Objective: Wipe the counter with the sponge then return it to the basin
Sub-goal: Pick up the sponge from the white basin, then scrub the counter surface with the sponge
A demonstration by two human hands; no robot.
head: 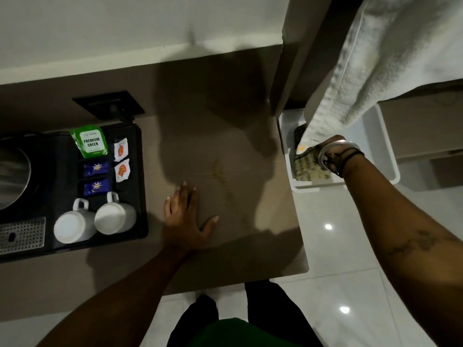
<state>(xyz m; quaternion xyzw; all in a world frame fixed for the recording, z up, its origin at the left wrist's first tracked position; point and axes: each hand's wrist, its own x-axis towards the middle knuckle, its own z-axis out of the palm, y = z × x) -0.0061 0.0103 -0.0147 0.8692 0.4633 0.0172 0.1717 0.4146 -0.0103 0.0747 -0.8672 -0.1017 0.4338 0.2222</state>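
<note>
One left hand (186, 216) flat, grip apart, on the counter (263, 246); one right hand (325, 149) in the basin (385, 146), grip hidden, by one sponge (304, 166).

Green sachet (89, 142) on black tray (140, 196): "PREMIUM GREEN" in white panel; smaller brand line above, partly legible, ends "WING"; tiny line beneath unreadable; blue sachets (96, 169) and white sachets (120, 149): logos only, no legible text.

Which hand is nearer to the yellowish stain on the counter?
Left. The left hand lies flat on the counter just beside the stain; the right hand is off the counter's edge, down in the white basin.
</note>
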